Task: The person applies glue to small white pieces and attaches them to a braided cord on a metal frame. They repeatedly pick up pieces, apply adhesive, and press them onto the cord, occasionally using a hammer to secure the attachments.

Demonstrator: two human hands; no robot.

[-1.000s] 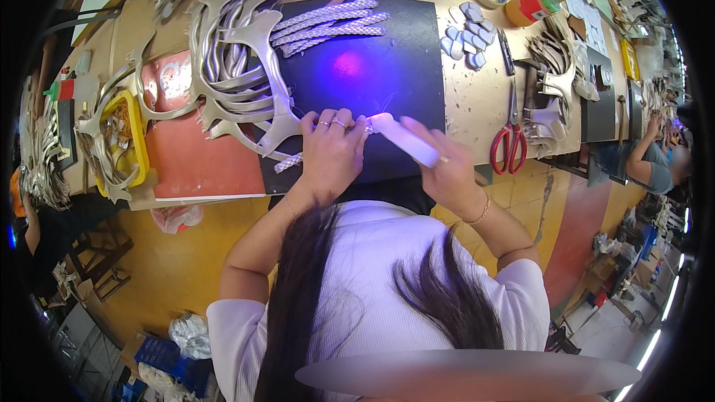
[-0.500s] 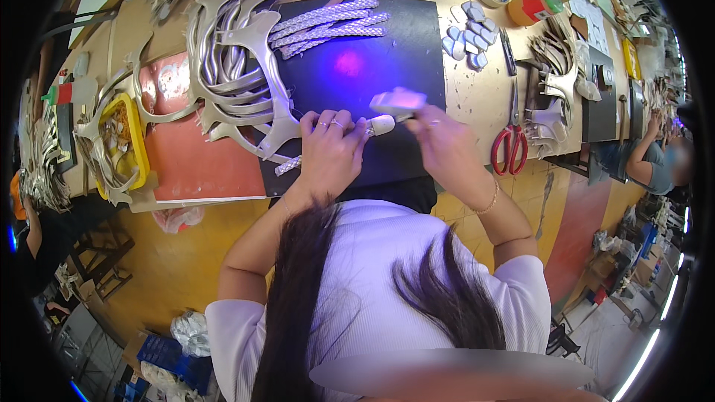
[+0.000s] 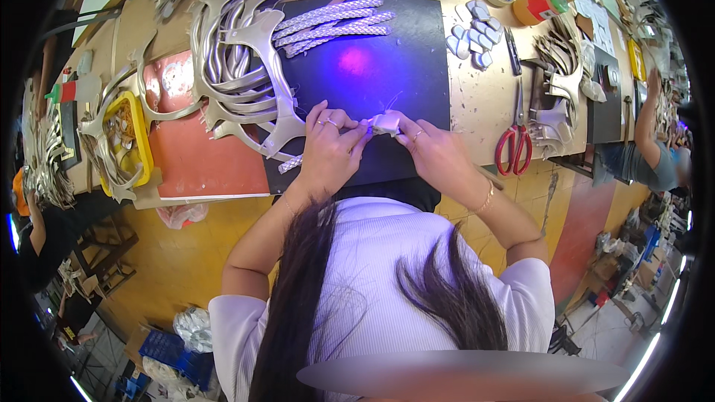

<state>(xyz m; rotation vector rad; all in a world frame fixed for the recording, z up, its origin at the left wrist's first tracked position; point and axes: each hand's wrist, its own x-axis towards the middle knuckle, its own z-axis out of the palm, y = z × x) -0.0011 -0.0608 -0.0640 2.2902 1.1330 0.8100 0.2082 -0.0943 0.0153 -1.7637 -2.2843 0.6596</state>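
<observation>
Nearest the camera: the person's dark hair and pale ribbed top are filling the lower frame, both forearms reaching up toward the bench. Left hand (image 3: 328,150) is resting on the near edge of the black mat (image 3: 402,67), fingers curled together and pinching the left end of a small white piece (image 3: 386,123). Right hand (image 3: 438,153) is closing on the same piece from the right, thumb and forefinger clamped on it. The piece is sitting between the two hands, just above the mat's near edge; whether it is touching the mat cannot be told.

Left of the left hand, a stack of silver cut-out shapes (image 3: 238,67) is lying half on the mat, half on a red sheet (image 3: 194,156). Right of the right hand, red-handled scissors (image 3: 515,141) are lying on the wooden bench (image 3: 477,97).

Farther back, braided silver cords (image 3: 331,22) are lying across the mat's far edge, beside a violet glow on the mat. Small pale oval pieces (image 3: 469,33) are lying near the far right corner.
</observation>
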